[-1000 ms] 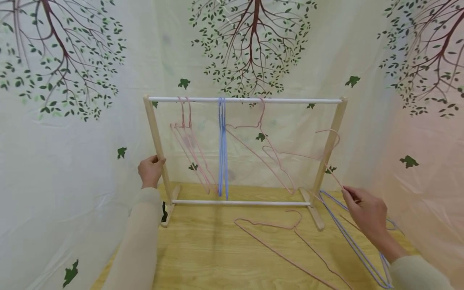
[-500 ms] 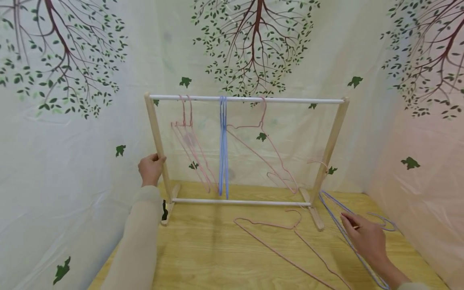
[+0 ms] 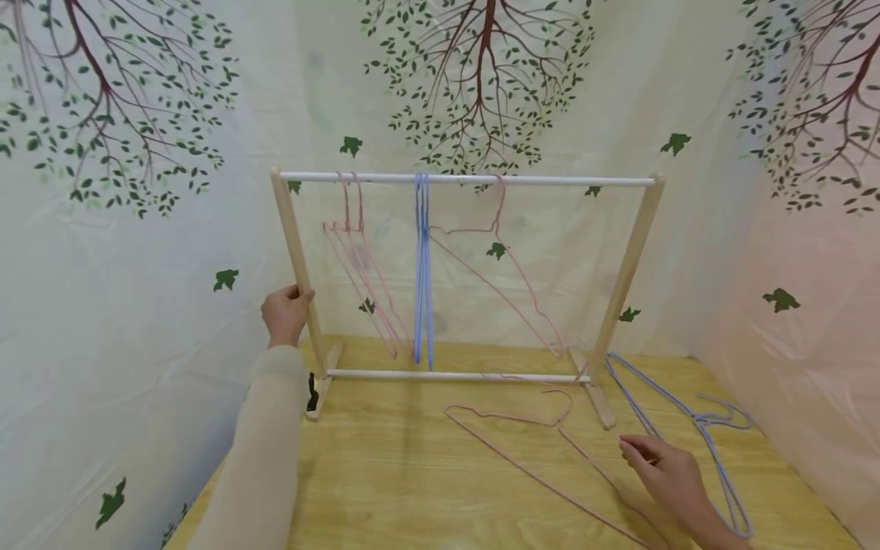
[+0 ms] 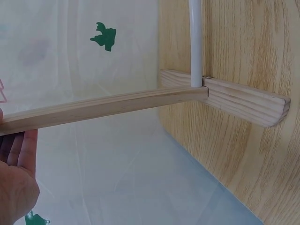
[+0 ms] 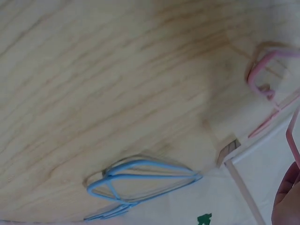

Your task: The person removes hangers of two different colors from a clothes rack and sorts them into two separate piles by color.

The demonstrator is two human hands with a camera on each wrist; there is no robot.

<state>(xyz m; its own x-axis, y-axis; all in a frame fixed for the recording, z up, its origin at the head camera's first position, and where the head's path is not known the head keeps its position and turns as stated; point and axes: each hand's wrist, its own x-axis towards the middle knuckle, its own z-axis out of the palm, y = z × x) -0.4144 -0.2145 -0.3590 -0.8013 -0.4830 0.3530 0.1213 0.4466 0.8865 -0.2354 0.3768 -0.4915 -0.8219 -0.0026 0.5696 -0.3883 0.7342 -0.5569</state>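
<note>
Pink hanger (image 3: 543,451) lies flat on the table (image 3: 412,489), low in the middle; a second ago a pink one was up in the air. The right hand (image 3: 670,477) has dropped and seems to pinch its wire. The left hand (image 3: 285,313) still grips the rack (image 3: 296,252) post.

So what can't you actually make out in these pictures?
- Right hand: the head view does not show whether its fingertips touch the pink hanger on the table; the right wrist view cuts the hand off at its edge.
- Left hand: its fingers wrap behind the rack post, so the grip is partly hidden.
- Blue hangers: blurred in the right wrist view, so their number is unclear.
</note>
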